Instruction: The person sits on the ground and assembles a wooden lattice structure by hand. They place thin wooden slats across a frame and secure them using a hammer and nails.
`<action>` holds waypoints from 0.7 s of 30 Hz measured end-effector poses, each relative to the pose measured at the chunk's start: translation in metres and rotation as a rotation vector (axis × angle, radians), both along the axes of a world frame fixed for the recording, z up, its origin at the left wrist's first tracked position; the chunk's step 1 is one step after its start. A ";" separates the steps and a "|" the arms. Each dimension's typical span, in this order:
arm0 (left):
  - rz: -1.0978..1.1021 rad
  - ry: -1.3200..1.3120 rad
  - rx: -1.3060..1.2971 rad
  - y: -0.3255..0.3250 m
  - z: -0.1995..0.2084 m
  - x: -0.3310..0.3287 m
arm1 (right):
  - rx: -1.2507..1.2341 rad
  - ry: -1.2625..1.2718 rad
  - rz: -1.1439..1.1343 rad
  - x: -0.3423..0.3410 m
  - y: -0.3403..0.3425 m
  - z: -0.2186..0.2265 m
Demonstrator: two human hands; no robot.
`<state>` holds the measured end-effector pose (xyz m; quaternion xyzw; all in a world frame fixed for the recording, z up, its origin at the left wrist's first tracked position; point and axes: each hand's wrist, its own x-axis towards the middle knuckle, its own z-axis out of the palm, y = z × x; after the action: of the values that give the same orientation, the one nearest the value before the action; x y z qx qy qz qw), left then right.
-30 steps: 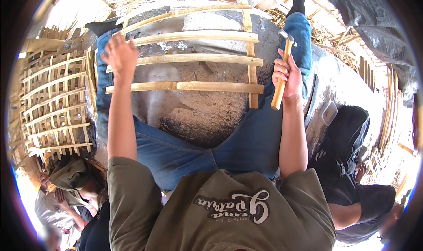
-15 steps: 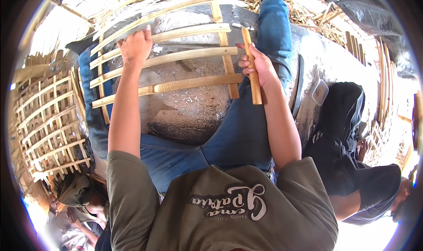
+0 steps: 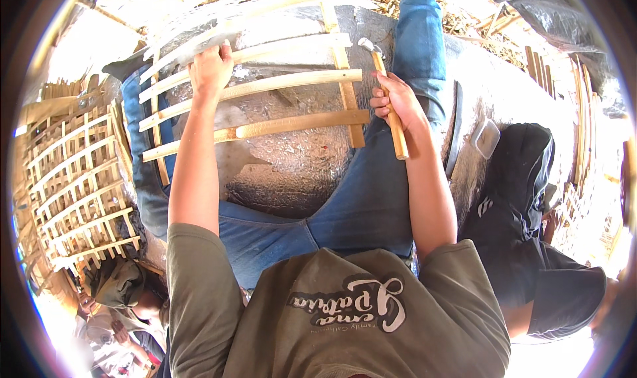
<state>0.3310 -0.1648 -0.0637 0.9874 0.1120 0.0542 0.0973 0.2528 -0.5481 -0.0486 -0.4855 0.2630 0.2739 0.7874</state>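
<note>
On my feed the wooden slatted frame (image 3: 285, 84) lies mid-scene, across the gap between 2 legs in blue jeans (image 3: 358, 199), its left end over the left leg. I count at least 4 long slats (image 3: 298, 121) running left to right over 2 crosspieces (image 3: 346, 96); the far ones wash out in the glare. My left hand (image 3: 212, 73) is over the left half of the frame, toward the far slats, fingers curled down and thumb sticking out to the far side. From up here I cannot tell whether those fingers grip a slat, press on it or have hold of something smaller. My right hand (image 3: 403, 104) is just past the frame's right end, its fingers wrapped around the wooden handle of a hammer (image 3: 398, 138); the metal head points far and slightly left, apart from the slats.

The container I can pick out is a small clear plastic tray (image 3: 486, 139) with rounded corners, over to the right beyond the right leg, near a dark flat strip (image 3: 454, 129). I cannot make out whether anything lies inside it. It sits on the crinkled silver sheet (image 3: 285, 185) that spreads under the frame. A person in black (image 3: 517, 245) is just beside the tray at the near right; a lattice panel (image 3: 79, 185) is at the left.
</note>
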 end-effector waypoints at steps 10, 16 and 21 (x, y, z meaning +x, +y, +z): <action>-0.010 0.018 0.013 0.001 0.002 0.001 | -0.086 -0.048 0.121 -0.003 0.001 0.004; 0.001 0.027 0.006 0.002 -0.001 0.000 | 0.006 -0.099 0.127 -0.005 -0.003 0.007; 0.013 0.018 -0.002 0.002 0.000 -0.002 | -0.045 -0.103 0.138 -0.006 0.002 0.013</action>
<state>0.3295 -0.1625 -0.0634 0.9871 0.1193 0.0457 0.0967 0.2472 -0.5460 -0.0355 -0.5335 0.1941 0.2960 0.7682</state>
